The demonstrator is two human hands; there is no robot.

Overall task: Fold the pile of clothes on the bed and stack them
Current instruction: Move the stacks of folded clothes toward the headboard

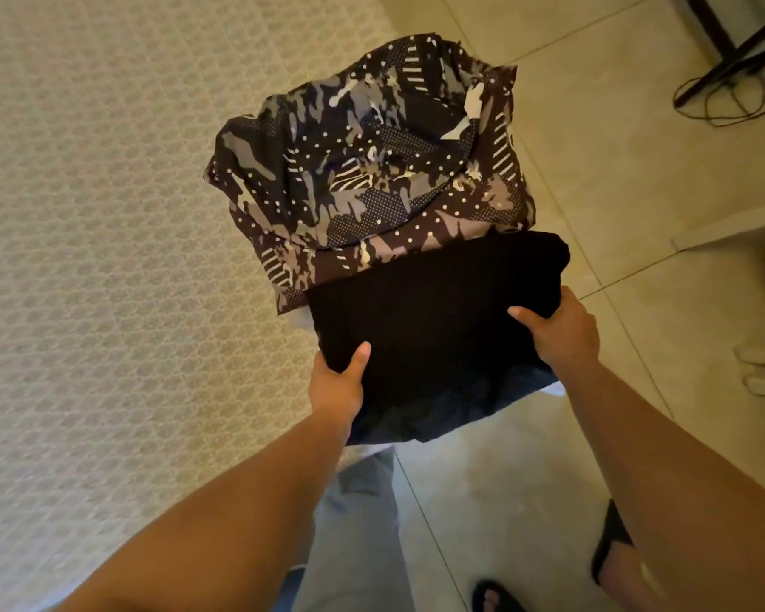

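Left hand (339, 382) and right hand (557, 333) grip a folded black garment (433, 311). The camouflage-print garment (367, 170) looks unfolded; stacking seems unfinished

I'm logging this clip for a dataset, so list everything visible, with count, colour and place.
patterned camouflage garment: one, black-grey-white, piled at the bed's edge
folded black knit garment: one, black, held in front of the camouflage one
textured bed cover: one, beige, left
tiled floor: cream, right
thin cable: one, dark, upper right floor
dark sandals: two, black, lower right
left hand: one, grips the black garment's near left edge
right hand: one, grips its right edge
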